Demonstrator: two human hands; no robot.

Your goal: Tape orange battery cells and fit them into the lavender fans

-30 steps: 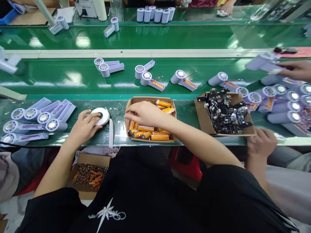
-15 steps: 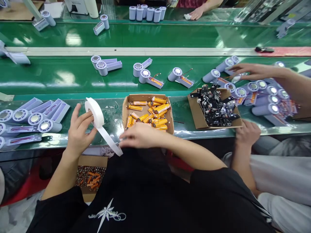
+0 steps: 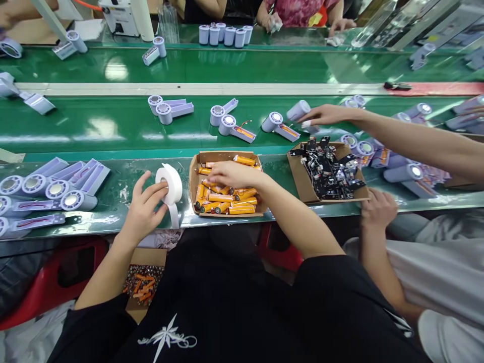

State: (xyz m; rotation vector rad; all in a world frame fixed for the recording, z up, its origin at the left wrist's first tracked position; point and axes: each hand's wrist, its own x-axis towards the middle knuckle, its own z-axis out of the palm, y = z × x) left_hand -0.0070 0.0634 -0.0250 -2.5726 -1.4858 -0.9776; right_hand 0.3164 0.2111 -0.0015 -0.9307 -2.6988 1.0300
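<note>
My left hand point(image 3: 145, 209) holds a roll of white tape point(image 3: 174, 185) above the bench edge, fingers inside its core. A loose strip of tape hangs from the roll. My right hand point(image 3: 232, 175) reaches over a cardboard tray point(image 3: 192, 174) of orange battery cells point(image 3: 219, 197). Its fingers are curled down among the cells, and whatever they pinch is hidden. Left of the roll, several lilac fan-like housings point(image 3: 77, 199) lie on the bench, some with wires in their open handles.
A cardboard box point(image 3: 298, 176) of black circuit boards stands to the right. A co-worker's hand point(image 3: 321, 115) handles a lilac housing point(image 3: 298, 110) on the green conveyor point(image 3: 124, 121). Several more housings lie there. Below the bench is a carton point(image 3: 149, 256) of small parts.
My right hand has left the tape's loose end and moved up over the battery cells. My left hand and the roll have shifted right. The co-worker's hand has moved left with a housing.
</note>
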